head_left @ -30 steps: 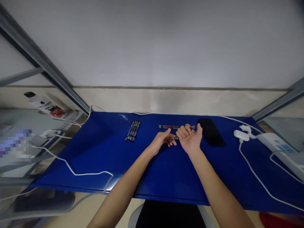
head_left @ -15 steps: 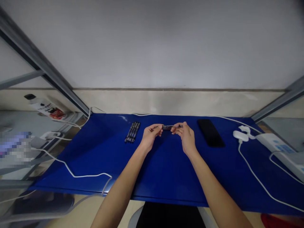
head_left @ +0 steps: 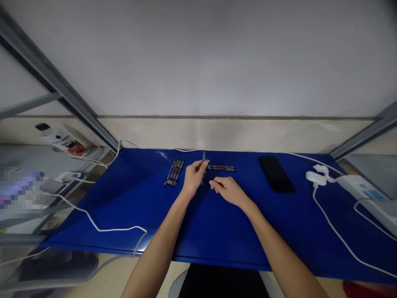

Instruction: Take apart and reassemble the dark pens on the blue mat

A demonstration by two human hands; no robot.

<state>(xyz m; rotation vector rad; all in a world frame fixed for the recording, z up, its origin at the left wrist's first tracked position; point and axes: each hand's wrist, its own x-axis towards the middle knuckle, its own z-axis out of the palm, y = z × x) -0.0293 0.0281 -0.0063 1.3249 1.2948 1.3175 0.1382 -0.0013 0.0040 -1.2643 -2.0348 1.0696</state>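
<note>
My left hand (head_left: 194, 179) is closed around a pen (head_left: 204, 156), which points away from me towards the wall, its lower end showing below the fingers. Just to the right of those fingers, a couple of dark pens (head_left: 222, 168) lie crosswise on the blue desk. My right hand (head_left: 228, 189) is on the near side of them, fingers curled in and pointing left, with nothing visible in its grip. Left of my left hand, several dark pens (head_left: 174, 173) lie side by side in a slanted row.
A black phone (head_left: 276, 174) lies on the blue desk (head_left: 217, 231) to the right. Beyond it are a white charger (head_left: 315, 178) with cables and a white power strip (head_left: 366, 196). A white cable (head_left: 118, 229) crosses the desk's left part. A bottle (head_left: 63, 140) leans at far left.
The pens held crosswise between both hands now lie on the desk. My left hand has one pen turned lengthwise. My right hand has let go and moved left and nearer to me.
</note>
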